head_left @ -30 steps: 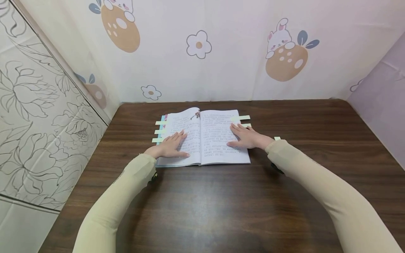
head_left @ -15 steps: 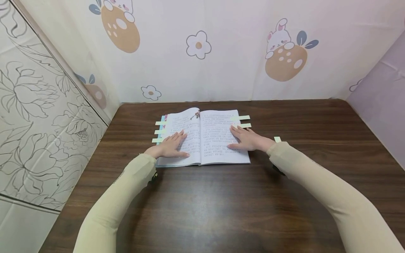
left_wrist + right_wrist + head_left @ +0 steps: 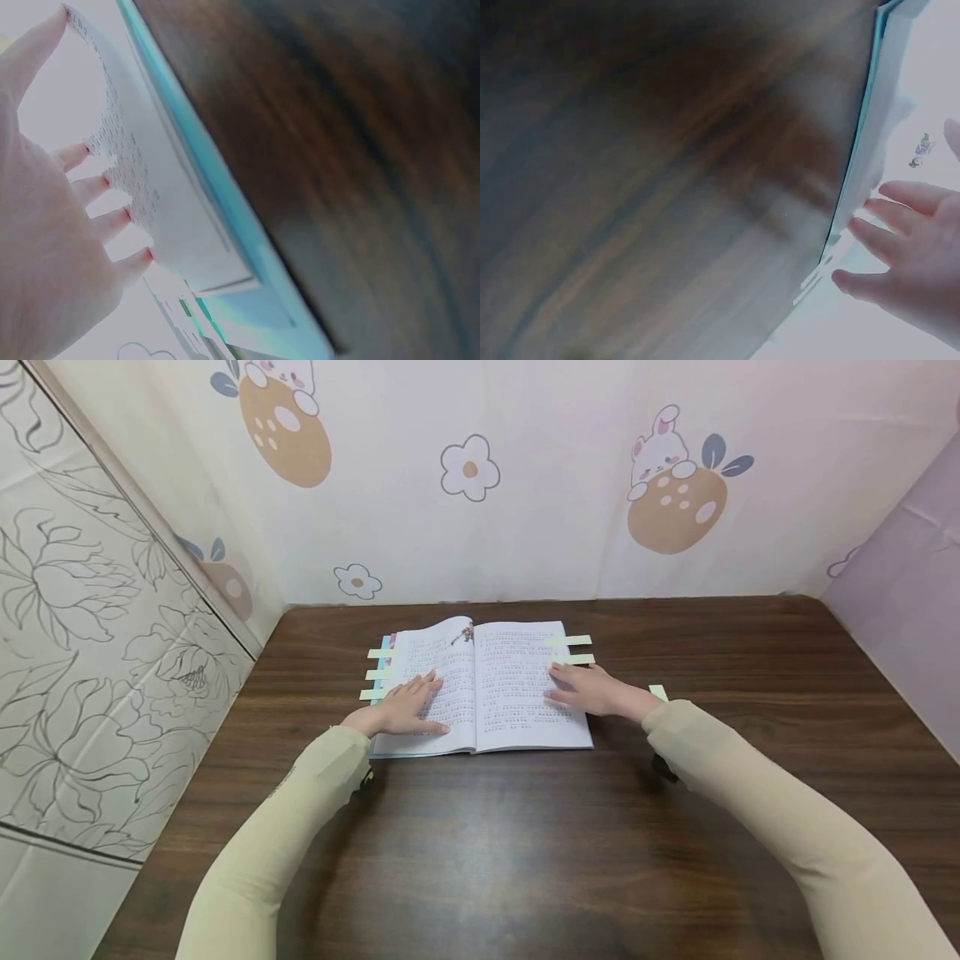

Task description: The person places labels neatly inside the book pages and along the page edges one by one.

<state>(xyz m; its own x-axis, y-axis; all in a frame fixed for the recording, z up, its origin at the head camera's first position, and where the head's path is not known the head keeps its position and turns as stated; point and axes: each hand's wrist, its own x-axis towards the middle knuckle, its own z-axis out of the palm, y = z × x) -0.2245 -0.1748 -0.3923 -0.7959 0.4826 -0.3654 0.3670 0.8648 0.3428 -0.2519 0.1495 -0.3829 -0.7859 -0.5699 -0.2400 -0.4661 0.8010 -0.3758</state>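
Observation:
An open book [image 3: 513,672] with printed pages lies flat on the brown table. Across its left page rests my left hand [image 3: 405,708], fingers straight and spread; the left wrist view shows that hand [image 3: 56,232] over the page, beside the blue cover edge [image 3: 225,191]. My right hand [image 3: 596,692] is at the outer edge of the right page, its fingers extended over the paper. In the right wrist view the fingers of the right hand [image 3: 922,247] look straight and apart. Pale sticky tabs [image 3: 377,675] stick out on the left side, others [image 3: 580,641] on the right.
The dark wood table [image 3: 480,852] stretches around the book, with its far edge against a patterned wall curtain [image 3: 540,527]. A panel with flower drawings [image 3: 112,635] stands along the left side. One small pale strip [image 3: 657,692] shows beside the right wrist.
My right hand has slid slightly to the right, toward the page's outer edge, and its fingers look closer together. The left hand and the book stay in place.

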